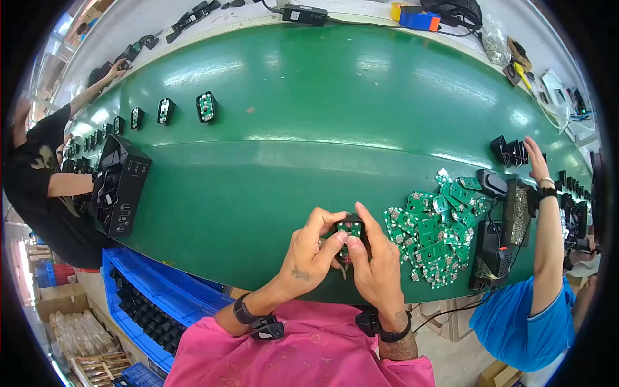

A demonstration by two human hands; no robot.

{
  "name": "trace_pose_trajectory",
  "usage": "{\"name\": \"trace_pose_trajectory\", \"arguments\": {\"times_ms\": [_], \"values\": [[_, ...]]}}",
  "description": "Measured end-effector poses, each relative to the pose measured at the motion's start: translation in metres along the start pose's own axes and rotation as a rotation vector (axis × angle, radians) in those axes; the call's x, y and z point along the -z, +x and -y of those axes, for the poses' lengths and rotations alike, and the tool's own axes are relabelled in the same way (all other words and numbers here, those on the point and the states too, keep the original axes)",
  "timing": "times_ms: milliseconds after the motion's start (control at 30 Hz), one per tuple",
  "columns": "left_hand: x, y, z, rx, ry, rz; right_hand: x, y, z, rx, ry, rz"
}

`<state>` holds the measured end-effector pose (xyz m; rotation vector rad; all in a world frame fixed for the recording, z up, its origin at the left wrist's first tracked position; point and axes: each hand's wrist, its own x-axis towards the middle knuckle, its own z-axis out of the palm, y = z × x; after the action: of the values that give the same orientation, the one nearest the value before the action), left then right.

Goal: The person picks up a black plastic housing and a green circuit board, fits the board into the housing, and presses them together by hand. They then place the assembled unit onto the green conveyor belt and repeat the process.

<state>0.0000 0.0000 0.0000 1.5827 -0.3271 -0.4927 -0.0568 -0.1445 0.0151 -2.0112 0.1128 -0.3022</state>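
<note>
Near the front edge of the green bench, both my hands are closed around a small black housing with a green circuit board (350,228) set in its open face. My left hand (312,251) grips its left side, the thumb pressing on the board. From the other side my right hand (375,261) holds it, its thumb also resting on the board and its index finger along the edge. A short wire or tab hangs below the housing; my fingers hide most of its lower part. Just right of my right hand lies a loose pile of green circuit boards (429,235).
A housing with a board (206,107) heads a row running left. A black box (124,187) stands at the left, beside a co-worker. Blue crates (174,284) hold black parts below the bench. On the right are a black device (493,258), black housings (509,152) and another co-worker's arm (548,238).
</note>
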Motion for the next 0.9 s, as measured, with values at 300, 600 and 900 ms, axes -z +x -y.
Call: {"name": "trace_pose_trajectory", "arguments": {"times_ms": [300,600,900], "values": [[-0.005,0.001,-0.011,0.145,-0.106,0.083,0.002,0.003,-0.001,-0.145,-0.023,0.041],[-0.014,-0.009,0.001,-0.477,0.28,-0.143,-0.008,-0.003,-0.017,0.292,0.094,-0.155],[-0.008,-0.009,-0.017,-0.441,0.281,-0.158,-0.011,-0.01,-0.009,0.161,0.127,-0.182]]}}
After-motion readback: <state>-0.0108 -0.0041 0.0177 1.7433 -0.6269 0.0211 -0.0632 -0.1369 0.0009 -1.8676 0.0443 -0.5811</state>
